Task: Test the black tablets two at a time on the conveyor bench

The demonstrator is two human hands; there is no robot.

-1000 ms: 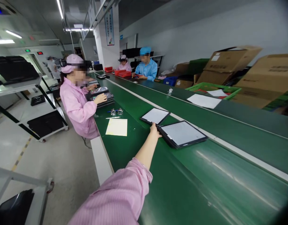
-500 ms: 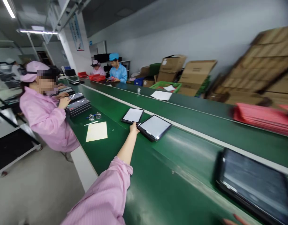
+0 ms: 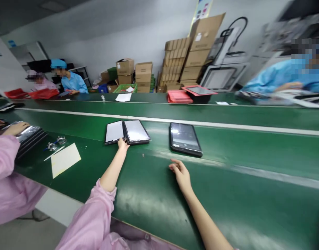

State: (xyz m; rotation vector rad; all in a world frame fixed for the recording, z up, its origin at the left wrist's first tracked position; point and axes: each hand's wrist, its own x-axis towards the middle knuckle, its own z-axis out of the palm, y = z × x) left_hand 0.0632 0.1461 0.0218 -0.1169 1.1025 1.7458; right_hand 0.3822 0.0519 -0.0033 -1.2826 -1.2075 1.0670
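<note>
My left hand (image 3: 123, 143) reaches forward to the near corners of two flat tablets lying side by side. Its fingers grip the near left corner of the right-hand tablet (image 3: 137, 131), which has a pale screen and black edge. Close against it lies the left-hand tablet (image 3: 114, 131), also pale-faced, partly covered by my fingertips. My right hand (image 3: 181, 174) hovers over the green surface, fingers loosely bent and apart, holding nothing. Just beyond it sits a dark-screened tablet (image 3: 185, 139), which looks thick or stacked; the hand does not touch it.
A long green bench (image 3: 149, 187) carries a white strip. At left lie a cream sheet (image 3: 66, 159), a white stick and small clear objects, beside a co-worker's sleeve (image 3: 5, 156) and stacked dark panels (image 3: 32, 139). Red sheets (image 3: 179, 97) and co-workers in blue are across.
My view has swung to the right. My right hand has come fully into view near the dark tablet. My left hand stays at the pale tablets' corners.
</note>
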